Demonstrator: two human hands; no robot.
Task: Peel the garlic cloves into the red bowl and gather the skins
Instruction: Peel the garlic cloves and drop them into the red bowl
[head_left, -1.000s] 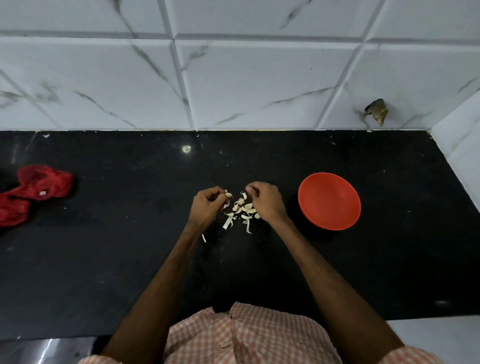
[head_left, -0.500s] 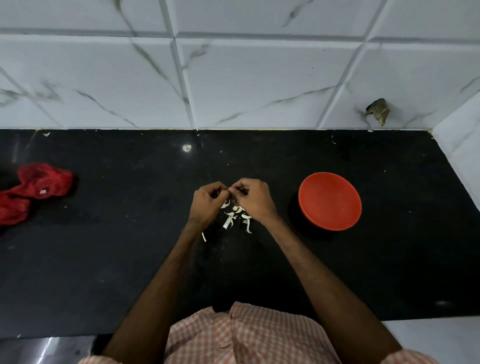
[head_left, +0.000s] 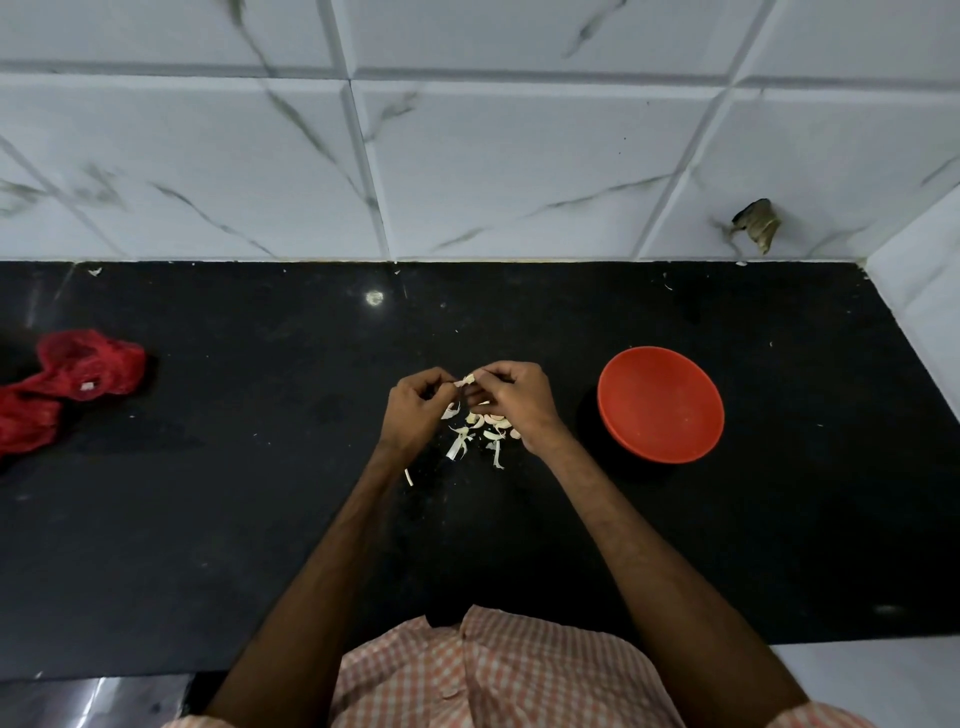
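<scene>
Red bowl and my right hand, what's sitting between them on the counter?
Nothing: in the head view, only bare black counter separates the right hand from the red bowl.

Black stone-look countertop (head_left: 234, 545): polished, glossy, catches a light spot, fine speckle. White grey-veined wall tiles (head_left: 519, 166): smooth, low sheen, bevelled edges. Round red plastic bowl (head_left: 661, 405): smooth, near matt. Crumpled red mesh net bag (head_left: 78, 374): open weave, soft. Loose pale garlic skins (head_left: 485, 434) and the pale garlic clove (head_left: 466, 381): dry, papery. Orange-white checked shirt (head_left: 493, 675): woven cloth, matt.
</scene>
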